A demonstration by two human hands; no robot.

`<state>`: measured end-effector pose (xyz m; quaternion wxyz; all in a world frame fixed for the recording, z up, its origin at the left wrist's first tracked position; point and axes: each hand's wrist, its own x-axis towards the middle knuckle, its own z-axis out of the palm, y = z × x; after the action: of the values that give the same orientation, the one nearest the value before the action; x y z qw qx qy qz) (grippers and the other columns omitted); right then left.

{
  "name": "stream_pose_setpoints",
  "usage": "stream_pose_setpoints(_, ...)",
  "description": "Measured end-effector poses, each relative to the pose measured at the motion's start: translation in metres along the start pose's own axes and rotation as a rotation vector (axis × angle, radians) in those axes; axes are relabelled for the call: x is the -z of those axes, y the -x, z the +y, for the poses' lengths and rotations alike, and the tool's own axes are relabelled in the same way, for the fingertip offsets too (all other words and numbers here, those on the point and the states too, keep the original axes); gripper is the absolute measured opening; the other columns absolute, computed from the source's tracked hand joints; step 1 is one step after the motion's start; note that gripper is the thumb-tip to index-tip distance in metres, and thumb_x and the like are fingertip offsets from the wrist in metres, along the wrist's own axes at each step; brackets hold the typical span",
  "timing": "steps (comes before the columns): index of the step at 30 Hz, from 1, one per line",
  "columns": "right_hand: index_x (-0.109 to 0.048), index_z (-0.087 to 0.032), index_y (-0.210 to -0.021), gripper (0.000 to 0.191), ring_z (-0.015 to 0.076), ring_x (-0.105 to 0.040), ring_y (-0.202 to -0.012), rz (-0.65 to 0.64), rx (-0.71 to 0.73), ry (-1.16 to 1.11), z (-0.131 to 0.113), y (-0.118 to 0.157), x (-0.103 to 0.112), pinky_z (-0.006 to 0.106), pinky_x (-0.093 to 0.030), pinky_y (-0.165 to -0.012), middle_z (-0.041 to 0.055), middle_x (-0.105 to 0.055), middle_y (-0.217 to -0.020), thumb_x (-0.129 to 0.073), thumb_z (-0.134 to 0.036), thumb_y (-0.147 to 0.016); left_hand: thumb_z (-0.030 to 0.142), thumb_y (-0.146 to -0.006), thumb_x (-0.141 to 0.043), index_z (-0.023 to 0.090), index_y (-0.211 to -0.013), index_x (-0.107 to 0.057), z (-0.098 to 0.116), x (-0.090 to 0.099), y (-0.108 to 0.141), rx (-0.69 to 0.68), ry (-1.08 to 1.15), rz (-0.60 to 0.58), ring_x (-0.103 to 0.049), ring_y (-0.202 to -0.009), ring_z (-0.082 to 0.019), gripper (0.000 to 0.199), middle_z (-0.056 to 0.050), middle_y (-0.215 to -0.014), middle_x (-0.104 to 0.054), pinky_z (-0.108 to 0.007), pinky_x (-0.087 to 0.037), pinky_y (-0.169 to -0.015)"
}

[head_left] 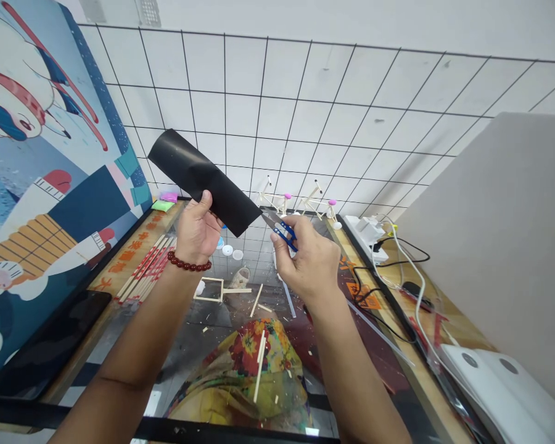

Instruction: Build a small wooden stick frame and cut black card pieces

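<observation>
My left hand [200,229] grips a curled black sheet [203,176] near its lower edge, thumb on the front and fingers behind. The sheet is held up above the glass tabletop, tilted down to the right. In my right hand [308,256] is a pair of blue-handled thread snips [281,231], pointing up and left. Their tips meet the sheet's right corner; whether the blades have closed on it I cannot tell. Below the hands, a small frame of thin wooden sticks [222,290] lies on the glass.
Wrapped stick bundles [145,268] and a dark phone [50,342] lie at left. Small stick models with pink pieces [332,202] stand at the back. A power strip [370,231], cables and a white device [485,382] occupy the right. Loose sticks [260,364] and scraps litter the glass.
</observation>
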<state>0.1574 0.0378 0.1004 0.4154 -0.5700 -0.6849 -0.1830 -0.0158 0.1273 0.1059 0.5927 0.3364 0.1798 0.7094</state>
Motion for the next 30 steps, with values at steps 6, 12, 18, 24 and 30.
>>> stream_pose_setpoints(6,-0.06,-0.02,-0.103,0.025,0.0186,-0.062,-0.062,-0.016,-0.002,0.004,0.0,-0.001,-0.001,0.027,-0.036,-0.055,0.0027,-0.071,-0.075,-0.051,-0.037,-0.088,0.027,-0.084,-0.069,0.021,-0.095,-0.068,-0.001,0.003,-0.002,-0.027,-0.02,0.002,-0.063,-0.117,-0.02,0.013,-0.004,-0.105,-0.075,-0.033,-0.052,-0.102)
stream_pose_setpoints(12,-0.06,-0.02,-0.104,0.026,0.0195,-0.062,-0.062,-0.037,-0.019,0.003,-0.001,0.0,-0.002,0.028,-0.034,-0.055,0.0026,-0.07,-0.074,-0.051,-0.038,-0.088,0.024,-0.087,-0.065,0.021,-0.098,-0.068,0.0,0.003,-0.002,-0.022,-0.004,0.018,-0.064,-0.115,-0.018,0.012,-0.003,-0.103,-0.076,-0.03,-0.053,-0.1)
stream_pose_setpoints(18,-0.06,-0.02,-0.106,0.027,0.0196,-0.063,-0.063,-0.026,-0.032,-0.009,-0.001,-0.001,-0.002,0.028,-0.036,-0.056,0.0034,-0.071,-0.076,-0.05,-0.038,-0.088,0.021,-0.091,-0.059,0.021,-0.096,-0.069,0.0,-0.003,0.001,0.027,-0.017,0.041,-0.065,-0.113,-0.018,0.011,-0.003,-0.1,-0.076,-0.03,-0.054,-0.098)
stream_pose_setpoints(24,-0.059,-0.02,-0.109,0.028,0.0193,-0.065,-0.065,-0.012,-0.038,-0.039,0.001,-0.001,-0.003,0.027,-0.038,-0.057,0.0037,-0.073,-0.08,-0.052,-0.038,-0.089,0.023,-0.083,-0.069,0.017,-0.088,-0.069,-0.004,-0.001,0.004,0.056,-0.051,-0.1,-0.066,-0.111,-0.022,0.008,-0.006,-0.096,-0.076,-0.036,-0.053,-0.1)
stream_pose_setpoints(30,-0.06,-0.02,-0.107,0.026,0.0195,-0.064,-0.062,-0.021,-0.041,-0.052,0.006,-0.002,-0.002,0.028,-0.038,-0.056,0.0031,-0.072,-0.077,-0.052,-0.038,-0.089,0.027,-0.079,-0.074,0.017,-0.09,-0.069,-0.006,-0.006,0.011,0.088,-0.08,-0.182,-0.067,-0.11,-0.024,0.015,-0.007,-0.096,-0.077,-0.038,-0.054,-0.098)
